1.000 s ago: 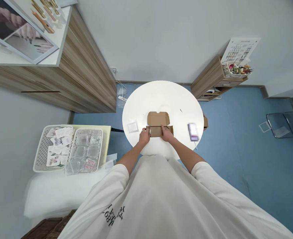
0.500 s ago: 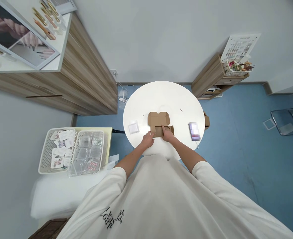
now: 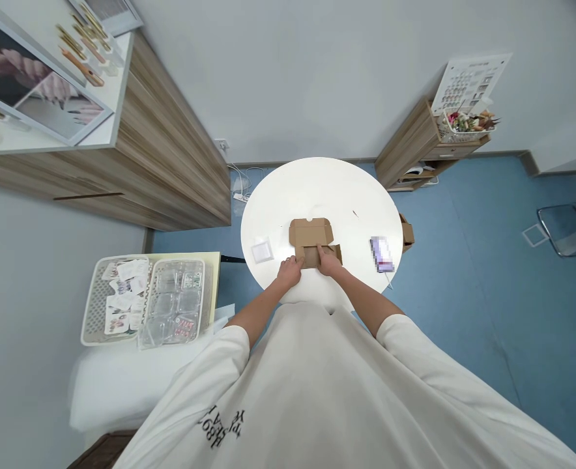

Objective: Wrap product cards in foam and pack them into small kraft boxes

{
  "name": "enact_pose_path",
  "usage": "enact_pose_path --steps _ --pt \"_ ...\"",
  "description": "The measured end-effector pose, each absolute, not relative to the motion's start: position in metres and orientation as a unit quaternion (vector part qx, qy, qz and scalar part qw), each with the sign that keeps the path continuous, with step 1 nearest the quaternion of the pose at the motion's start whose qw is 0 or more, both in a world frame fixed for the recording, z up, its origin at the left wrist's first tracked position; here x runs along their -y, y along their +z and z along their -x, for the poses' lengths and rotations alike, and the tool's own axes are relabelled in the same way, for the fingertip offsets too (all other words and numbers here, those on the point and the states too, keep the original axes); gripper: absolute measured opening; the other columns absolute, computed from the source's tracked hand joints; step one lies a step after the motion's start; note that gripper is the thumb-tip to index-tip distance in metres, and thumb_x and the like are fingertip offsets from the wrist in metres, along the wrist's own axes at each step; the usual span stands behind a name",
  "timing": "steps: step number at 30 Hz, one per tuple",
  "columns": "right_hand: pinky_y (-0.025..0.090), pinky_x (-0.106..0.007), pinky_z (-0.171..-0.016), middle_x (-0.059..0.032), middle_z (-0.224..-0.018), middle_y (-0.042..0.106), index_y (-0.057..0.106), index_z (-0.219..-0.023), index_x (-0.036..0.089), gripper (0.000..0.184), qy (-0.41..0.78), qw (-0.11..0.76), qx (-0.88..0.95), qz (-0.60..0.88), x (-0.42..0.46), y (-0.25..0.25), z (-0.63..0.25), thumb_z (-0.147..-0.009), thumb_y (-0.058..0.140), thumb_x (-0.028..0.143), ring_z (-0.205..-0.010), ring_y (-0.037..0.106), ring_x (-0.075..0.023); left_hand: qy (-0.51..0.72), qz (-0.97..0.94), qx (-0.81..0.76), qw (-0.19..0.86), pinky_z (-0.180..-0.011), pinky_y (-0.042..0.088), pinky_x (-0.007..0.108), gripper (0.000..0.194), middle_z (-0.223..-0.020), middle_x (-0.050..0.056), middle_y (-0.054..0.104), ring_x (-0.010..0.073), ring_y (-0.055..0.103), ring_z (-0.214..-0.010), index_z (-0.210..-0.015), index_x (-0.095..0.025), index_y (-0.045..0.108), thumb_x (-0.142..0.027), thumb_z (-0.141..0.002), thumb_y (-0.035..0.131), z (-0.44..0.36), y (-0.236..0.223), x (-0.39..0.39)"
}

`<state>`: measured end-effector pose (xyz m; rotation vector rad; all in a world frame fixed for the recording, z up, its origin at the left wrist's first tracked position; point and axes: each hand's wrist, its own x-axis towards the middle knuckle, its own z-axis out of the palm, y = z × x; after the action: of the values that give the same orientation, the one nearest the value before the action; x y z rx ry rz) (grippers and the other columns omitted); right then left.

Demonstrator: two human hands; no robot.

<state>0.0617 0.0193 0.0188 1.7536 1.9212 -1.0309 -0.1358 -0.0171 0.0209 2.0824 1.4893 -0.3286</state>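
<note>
A small brown cardboard box (image 3: 311,232) lies on the round white table (image 3: 317,185), its lid flap raised toward the far side. My left hand (image 3: 289,271) grips the near left corner, the thumb along the box wall. At the near right side, my right hand (image 3: 329,262) is closed on the box, its thumb reaching over the front edge. A side flap sticks out at the right, just past that hand. The underside of the box and some of my fingertips are hidden.
On the table are a clear square packet (image 3: 262,250) at left, a blurred purple object (image 3: 382,254) at right and a small dark sliver (image 3: 355,213). Baskets (image 3: 116,296) of cards and clear boxes stand at left. Wooden cabinets (image 3: 171,124) flank the wall.
The camera view has shifted slightly. Both hands keep their hold on the cardboard box, which stays in nearly the same place and shape.
</note>
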Motion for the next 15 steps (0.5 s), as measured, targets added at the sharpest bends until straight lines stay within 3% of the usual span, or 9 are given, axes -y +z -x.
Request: enact_pose_path --steps 6,11,15 --pt "0.046 -0.042 -0.101 -0.0223 -0.145 0.052 -0.010 -0.164 0.018 0.105 -0.364 0.166 -0.679 -0.616 -0.0198 0.0154 -0.0637 -0.090 0.064 0.031 -0.122 0.058 -0.0353 -0.126 -0.785 -0.545 0.267 -0.100 0.039 0.045 0.062 -0.129 0.017 0.052 0.0319 0.048 -0.121 -0.153 -0.024 0.038 -0.015 -0.092 0.046 0.1348 0.0201 0.0151" --pt "0.047 -0.041 -0.099 -0.0215 -0.146 0.051 -0.011 -0.164 0.019 0.110 -0.366 0.173 -0.681 -0.611 -0.0213 0.0141 -0.0643 -0.087 0.068 0.030 -0.123 0.056 -0.0345 -0.145 -0.785 -0.544 0.260 -0.098 0.039 0.045 0.043 -0.125 0.018 0.054 0.0322 0.049 -0.118 -0.133 -0.018 0.059 -0.015 -0.092 0.045 0.1362 0.0172 0.0152" --pt "0.048 -0.041 -0.097 -0.0212 -0.145 0.052 -0.011 -0.164 0.019 0.108 -0.361 0.175 -0.681 -0.612 -0.0210 0.0135 -0.0645 -0.088 0.065 0.028 -0.122 0.058 -0.0350 -0.154 -0.795 -0.535 0.242 -0.099 0.037 0.046 0.040 -0.127 0.020 0.054 0.0325 0.047 -0.120 -0.129 -0.015 0.060 -0.013 -0.091 0.047 0.1345 0.0153 0.0173"
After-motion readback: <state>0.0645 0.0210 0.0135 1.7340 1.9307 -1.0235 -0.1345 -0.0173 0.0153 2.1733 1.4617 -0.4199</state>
